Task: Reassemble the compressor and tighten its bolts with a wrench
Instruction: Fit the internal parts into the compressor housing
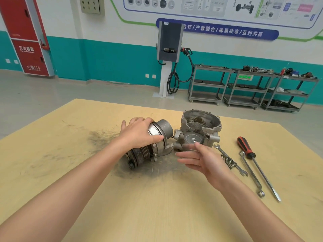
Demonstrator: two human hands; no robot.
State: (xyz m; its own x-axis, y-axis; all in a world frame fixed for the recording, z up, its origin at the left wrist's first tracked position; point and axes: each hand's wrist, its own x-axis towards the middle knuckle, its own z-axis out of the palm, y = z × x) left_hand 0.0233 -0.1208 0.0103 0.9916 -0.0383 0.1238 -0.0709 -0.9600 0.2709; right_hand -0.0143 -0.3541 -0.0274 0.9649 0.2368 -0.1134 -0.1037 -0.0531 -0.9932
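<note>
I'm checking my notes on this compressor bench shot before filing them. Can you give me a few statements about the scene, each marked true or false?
1. The left hand grips the pulley-end compressor section. True.
2. The right hand holds a wrench. False: it is open and holds nothing; both wrenches lie on the table.
3. The open housing is already joined to the pulley-end section. False: the two lie side by side, not assembled.
4. The bolts lie loose by the open-end wrench. True.
5. The screwdriver has a red and black handle. True.
</note>
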